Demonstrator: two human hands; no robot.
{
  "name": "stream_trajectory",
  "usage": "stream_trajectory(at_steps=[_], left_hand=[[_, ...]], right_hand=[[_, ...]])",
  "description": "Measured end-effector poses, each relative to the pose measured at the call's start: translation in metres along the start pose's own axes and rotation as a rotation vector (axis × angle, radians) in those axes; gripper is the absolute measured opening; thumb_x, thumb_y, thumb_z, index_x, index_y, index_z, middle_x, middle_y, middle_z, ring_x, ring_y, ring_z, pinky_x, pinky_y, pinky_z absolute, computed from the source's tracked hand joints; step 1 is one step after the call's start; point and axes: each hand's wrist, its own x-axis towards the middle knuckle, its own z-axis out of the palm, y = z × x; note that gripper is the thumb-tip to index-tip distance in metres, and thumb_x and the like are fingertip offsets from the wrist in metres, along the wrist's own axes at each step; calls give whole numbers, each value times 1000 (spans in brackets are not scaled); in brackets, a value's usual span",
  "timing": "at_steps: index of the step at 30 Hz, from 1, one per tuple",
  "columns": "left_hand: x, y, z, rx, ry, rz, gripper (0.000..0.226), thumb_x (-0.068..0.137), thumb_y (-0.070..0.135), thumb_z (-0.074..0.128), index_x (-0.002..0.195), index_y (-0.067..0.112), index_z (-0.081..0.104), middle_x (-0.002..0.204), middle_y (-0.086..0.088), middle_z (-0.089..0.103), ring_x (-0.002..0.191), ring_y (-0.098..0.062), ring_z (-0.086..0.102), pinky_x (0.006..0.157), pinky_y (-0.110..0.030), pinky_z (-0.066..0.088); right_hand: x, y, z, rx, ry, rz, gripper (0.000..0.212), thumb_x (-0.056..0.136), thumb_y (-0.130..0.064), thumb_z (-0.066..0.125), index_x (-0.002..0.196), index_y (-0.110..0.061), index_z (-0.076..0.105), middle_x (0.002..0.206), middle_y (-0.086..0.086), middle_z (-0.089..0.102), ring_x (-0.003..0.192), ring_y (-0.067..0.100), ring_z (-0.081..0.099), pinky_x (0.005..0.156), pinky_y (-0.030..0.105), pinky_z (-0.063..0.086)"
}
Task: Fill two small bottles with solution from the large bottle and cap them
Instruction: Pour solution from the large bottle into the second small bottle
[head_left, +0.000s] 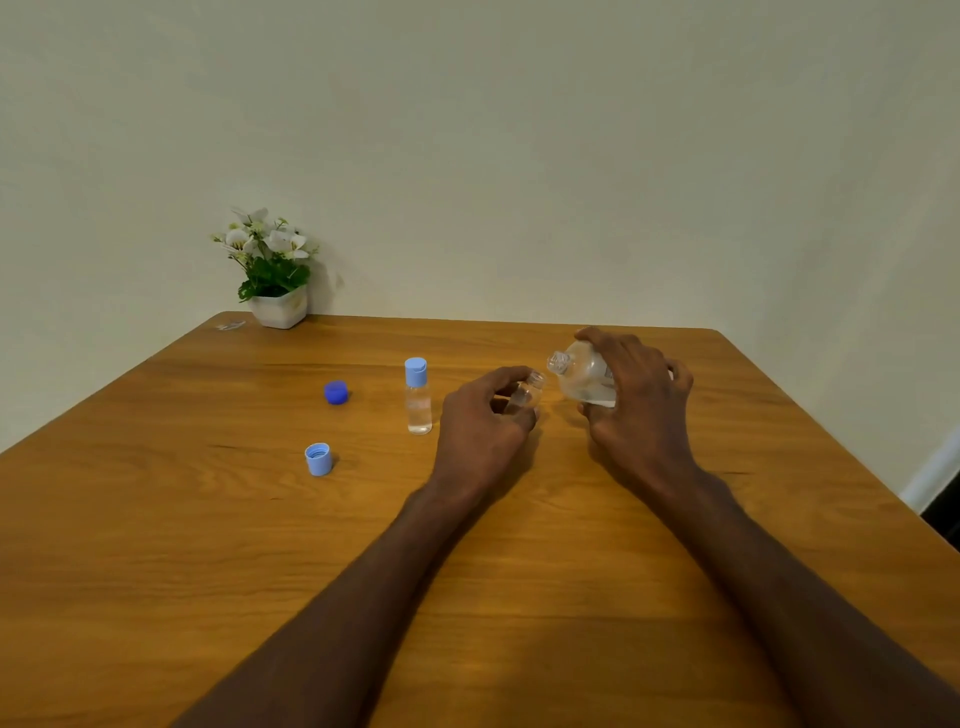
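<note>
My right hand (641, 400) grips the large clear bottle (582, 374), tipped on its side with its uncapped neck pointing left. My left hand (485, 421) holds an uncapped small clear bottle (527, 395), its mouth tilted toward the large bottle's neck, a short gap between them. A second small bottle (418, 397) stands upright to the left, closed with a light blue cap and holding clear liquid. A loose light blue cap (319, 459) lies open side up on the wooden table (208, 545). A dark blue cap (336, 392) lies further back.
A white pot with white flowers (275, 270) stands at the table's far left corner against the wall. A small clear scrap (231, 326) lies beside it. The table's right edge runs diagonally at the right.
</note>
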Motion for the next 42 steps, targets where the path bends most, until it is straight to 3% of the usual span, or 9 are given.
stream_trajectory(at_steps=[12, 17, 22, 26, 42], left_hand=[[2, -3, 0, 27, 10, 15, 46, 90, 17, 76, 134, 25, 68, 128, 10, 71, 98, 8, 61, 79, -4, 48], [2, -3, 1, 31, 6, 29, 47, 87, 16, 78, 133, 24, 69, 126, 8, 73, 98, 7, 63, 83, -12, 52], [3, -6, 2, 38, 5, 18, 46, 89, 17, 78, 133, 25, 68, 127, 9, 72, 98, 9, 62, 78, -7, 50], [3, -7, 1, 38, 7, 17, 47, 88, 16, 78, 133, 25, 69, 126, 10, 72, 100, 8, 62, 84, -12, 53], [4, -9, 0, 57, 8, 26, 48, 85, 17, 81, 130, 27, 70, 123, 12, 73, 92, 14, 60, 77, -9, 50]], right_hand=[[-2, -5, -3, -22, -29, -25, 88, 73, -11, 84, 148, -36, 45, 145, -4, 53, 136, 22, 45, 115, 50, 23], [-1, -6, -4, -34, -48, -24, 89, 74, -10, 84, 149, -36, 44, 147, -4, 52, 139, 23, 43, 116, 49, 20], [-1, -5, -2, -62, -46, -36, 90, 73, -9, 83, 148, -38, 44, 146, -5, 52, 138, 23, 44, 115, 48, 20], [-1, -4, -1, -73, -44, -46, 91, 72, -9, 83, 148, -40, 43, 146, -6, 52, 137, 21, 44, 115, 49, 21], [-1, -8, -4, -84, -67, -30, 92, 72, -5, 82, 148, -41, 44, 148, -7, 50, 140, 21, 41, 118, 48, 19]])
